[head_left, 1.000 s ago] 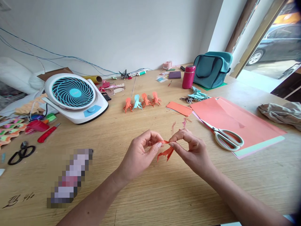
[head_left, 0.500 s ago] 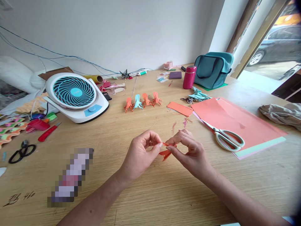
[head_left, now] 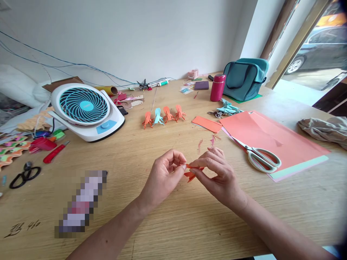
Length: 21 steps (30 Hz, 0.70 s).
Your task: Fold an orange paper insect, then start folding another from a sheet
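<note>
Near centre, over the worktop (head_left: 173, 224): left hand (head_left: 162, 178) and right hand (head_left: 221, 177) both pinched shut on a small orange folded paper piece (head_left: 190, 174), held between the fingertips just above the wood. Paper mostly hidden by fingers, shape unclear.

Near left: a blurred-out oblong patch (head_left: 81, 204), pen marks (head_left: 21, 228) on the wood beside it.

Left, mid: black scissors (head_left: 24, 175), red utility knife (head_left: 55, 152), patterned paper strips (head_left: 12, 150) at the left edge.

Right, mid: white-handled scissors (head_left: 261, 158) lying on a stack of salmon paper sheets (head_left: 273, 139); small paper scraps (head_left: 206, 142) just beyond the hands. Crumpled beige cloth (head_left: 322, 130) at far right.

Further back, centre: row of four folded paper figures (head_left: 164, 116), three orange and one light blue, standing side by side. Small orange sheet (head_left: 207, 124) to their right, pale blue folded pieces (head_left: 227, 107) beyond it.

Left, far: white and teal desk fan (head_left: 85, 110), tilted back.

Far edge: magenta flask (head_left: 217, 87) just beside a teal bag (head_left: 244, 78), dark notebook (head_left: 201, 85), clutter and blue cables (head_left: 67, 65) along the wall.
</note>
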### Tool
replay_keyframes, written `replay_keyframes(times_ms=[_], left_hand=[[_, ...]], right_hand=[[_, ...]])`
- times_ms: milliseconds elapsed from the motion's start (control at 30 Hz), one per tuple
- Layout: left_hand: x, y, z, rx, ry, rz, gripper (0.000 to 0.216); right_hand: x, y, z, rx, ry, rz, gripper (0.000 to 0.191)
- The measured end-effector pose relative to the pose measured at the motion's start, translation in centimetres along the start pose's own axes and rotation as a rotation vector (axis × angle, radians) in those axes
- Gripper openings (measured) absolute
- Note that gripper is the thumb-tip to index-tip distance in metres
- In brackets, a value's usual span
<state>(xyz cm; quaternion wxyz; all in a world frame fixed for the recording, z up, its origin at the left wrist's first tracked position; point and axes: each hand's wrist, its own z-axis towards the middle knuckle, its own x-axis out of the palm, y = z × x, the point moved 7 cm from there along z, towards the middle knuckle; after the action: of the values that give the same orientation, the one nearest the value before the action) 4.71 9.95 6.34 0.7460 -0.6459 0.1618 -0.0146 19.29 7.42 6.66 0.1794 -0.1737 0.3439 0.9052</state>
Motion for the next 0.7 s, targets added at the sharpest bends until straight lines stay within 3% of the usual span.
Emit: replay_keyframes(times_ms=[300,500,700], left_hand=[[0.1,0.6,0.0,0.008,-0.004,-0.087,0.005],[0.2,1.3,0.1,-0.118,0.000,-0.161,0.005],[0.3,1.2,0.0,-0.153,-0.050,-0.253,0.012]], right_hand=[[0.1,-0.3,0.0,0.004,-0.006,-0.007,0.007],[-0.1,0.0,0.0,-0.011,-0.032,0.007,0.007],[-0.1,-0.1,0.1,0.005,-0.027,0.023,0.007]])
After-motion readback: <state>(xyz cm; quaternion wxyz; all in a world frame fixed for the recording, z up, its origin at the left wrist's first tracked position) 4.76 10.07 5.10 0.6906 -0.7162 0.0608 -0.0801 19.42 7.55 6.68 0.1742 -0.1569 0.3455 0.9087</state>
